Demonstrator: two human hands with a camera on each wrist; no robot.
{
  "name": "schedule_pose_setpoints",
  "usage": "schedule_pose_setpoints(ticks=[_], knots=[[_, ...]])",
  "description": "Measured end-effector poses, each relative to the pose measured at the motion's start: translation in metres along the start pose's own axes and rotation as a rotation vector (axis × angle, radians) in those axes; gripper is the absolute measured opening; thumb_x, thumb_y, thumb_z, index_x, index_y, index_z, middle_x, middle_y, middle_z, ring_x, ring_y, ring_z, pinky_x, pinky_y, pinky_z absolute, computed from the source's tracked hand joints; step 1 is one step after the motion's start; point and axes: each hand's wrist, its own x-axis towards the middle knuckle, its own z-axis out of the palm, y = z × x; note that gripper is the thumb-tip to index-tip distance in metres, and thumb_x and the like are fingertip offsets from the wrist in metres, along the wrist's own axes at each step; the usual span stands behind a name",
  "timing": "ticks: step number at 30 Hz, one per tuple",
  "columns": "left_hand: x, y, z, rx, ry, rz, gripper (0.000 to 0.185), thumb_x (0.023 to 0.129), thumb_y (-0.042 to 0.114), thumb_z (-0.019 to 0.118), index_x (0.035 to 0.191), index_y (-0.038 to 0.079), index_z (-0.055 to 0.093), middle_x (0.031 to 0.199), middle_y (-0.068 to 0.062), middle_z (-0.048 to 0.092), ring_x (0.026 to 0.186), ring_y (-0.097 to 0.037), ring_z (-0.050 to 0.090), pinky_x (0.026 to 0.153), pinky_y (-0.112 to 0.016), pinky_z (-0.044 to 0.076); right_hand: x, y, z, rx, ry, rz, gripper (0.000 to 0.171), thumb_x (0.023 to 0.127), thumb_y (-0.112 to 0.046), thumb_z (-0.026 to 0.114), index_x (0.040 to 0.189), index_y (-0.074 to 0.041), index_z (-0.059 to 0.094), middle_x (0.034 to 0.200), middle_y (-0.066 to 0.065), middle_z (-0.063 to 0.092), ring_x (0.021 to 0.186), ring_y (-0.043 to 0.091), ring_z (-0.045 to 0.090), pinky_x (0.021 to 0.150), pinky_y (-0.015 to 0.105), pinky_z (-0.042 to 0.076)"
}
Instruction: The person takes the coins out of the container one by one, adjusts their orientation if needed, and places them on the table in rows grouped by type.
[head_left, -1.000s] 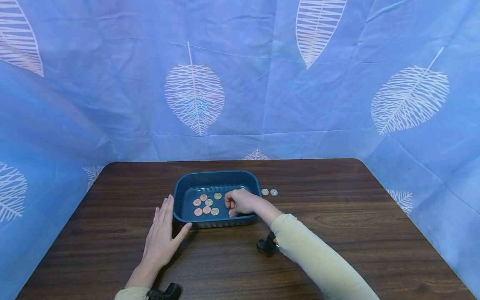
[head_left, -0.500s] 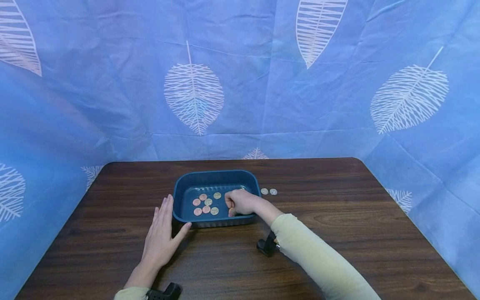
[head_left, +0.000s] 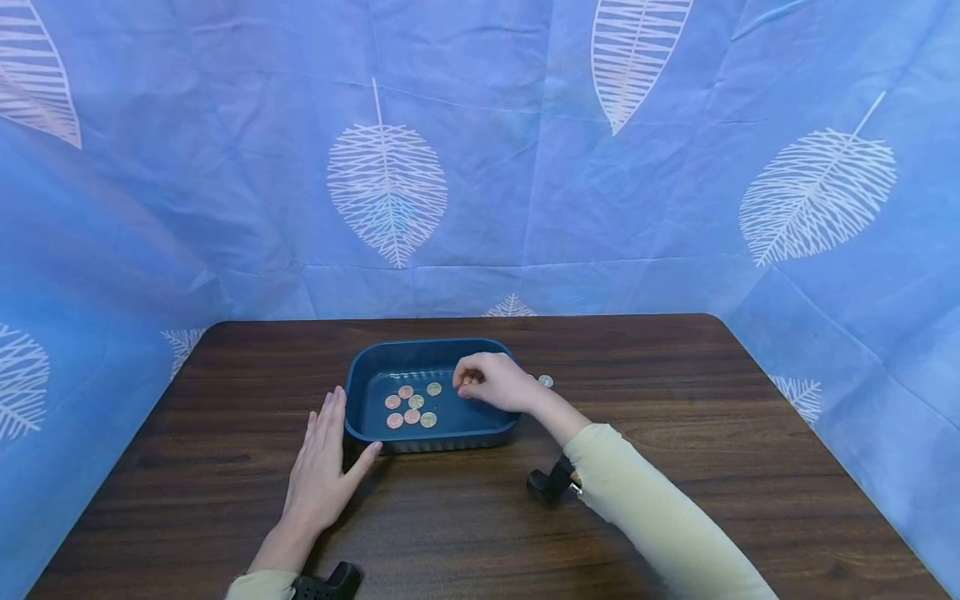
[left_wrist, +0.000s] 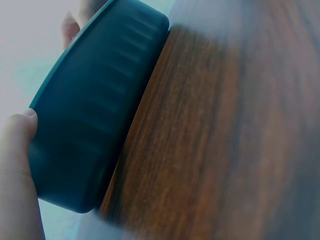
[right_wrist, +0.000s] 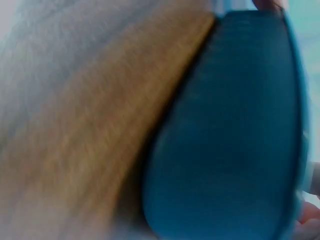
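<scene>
A blue rectangular tray (head_left: 442,444) stands on the table with several copper and brass-coloured coins (head_left: 412,417) lying flat in its left half. My left hand (head_left: 318,475) lies along the tray's left end, fingers straight. Its thumb (left_wrist: 20,132) touches the near wall close to the corner. Over the right half of the tray, my right hand (head_left: 498,383) is raised off the floor with fingers curled, pinching a small coin that mostly hides behind them. In the right wrist view those fingertips (right_wrist: 310,212) show just past the rim.
Just right of the tray, a silvery coin (head_left: 546,381) lies on the dark wooden table (head_left: 675,400); another beside it is almost covered by the right hand. A blue curtain (head_left: 525,167) with white leaf patterns hangs behind the table.
My right hand has lifted from the tray's near right floor, moving up and away toward the far side. The coin that lay under its fingertips is gone from the floor. The left hand stays put.
</scene>
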Motion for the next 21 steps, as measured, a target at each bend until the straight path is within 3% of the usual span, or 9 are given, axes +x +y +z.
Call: schedule_pose_setpoints(ticks=[6, 12, 16, 21], knots=[[0.001, 0.000, 0.000, 0.000, -0.003, 0.001, 0.086, 0.090, 0.049, 0.059, 0.152, 0.006, 0.018, 0.156, -0.015, 0.021, 0.141, -0.035, 0.021, 0.114, -0.051, 0.015, -0.019, 0.006, -0.023, 0.034, 0.232, 0.056, 0.008, 0.092, -0.010, 0.064, 0.099, -0.011, 0.067, 0.089, -0.001, 0.062, 0.078, 0.011, 0.060, 0.067, 0.027, 0.052], [0.001, 0.001, -0.001, 0.012, -0.003, -0.005, 0.087, 0.090, 0.050, 0.058, 0.153, 0.007, 0.016, 0.156, -0.016, 0.021, 0.142, -0.035, 0.020, 0.114, -0.051, 0.014, -0.043, 0.023, -0.035, 0.010, 0.454, 0.119, 0.010, 0.092, -0.012, 0.065, 0.100, -0.009, 0.067, 0.092, 0.001, 0.060, 0.083, 0.014, 0.058, 0.073, 0.032, 0.052], [0.000, 0.002, 0.000, 0.011, -0.005, -0.012, 0.087, 0.090, 0.050, 0.059, 0.153, 0.007, 0.016, 0.155, -0.017, 0.022, 0.141, -0.036, 0.021, 0.114, -0.051, 0.015, -0.056, 0.036, -0.038, -0.006, 0.477, 0.191, 0.006, 0.091, -0.009, 0.064, 0.097, -0.009, 0.067, 0.089, 0.003, 0.061, 0.081, 0.017, 0.059, 0.071, 0.034, 0.051], [-0.001, 0.001, 0.001, 0.009, 0.000, -0.010, 0.087, 0.089, 0.049, 0.060, 0.152, 0.006, 0.018, 0.156, -0.015, 0.021, 0.141, -0.036, 0.021, 0.115, -0.049, 0.013, -0.065, 0.049, -0.039, 0.034, 0.369, 0.288, 0.009, 0.093, -0.008, 0.061, 0.098, -0.006, 0.067, 0.085, 0.004, 0.065, 0.077, 0.018, 0.061, 0.065, 0.034, 0.049]])
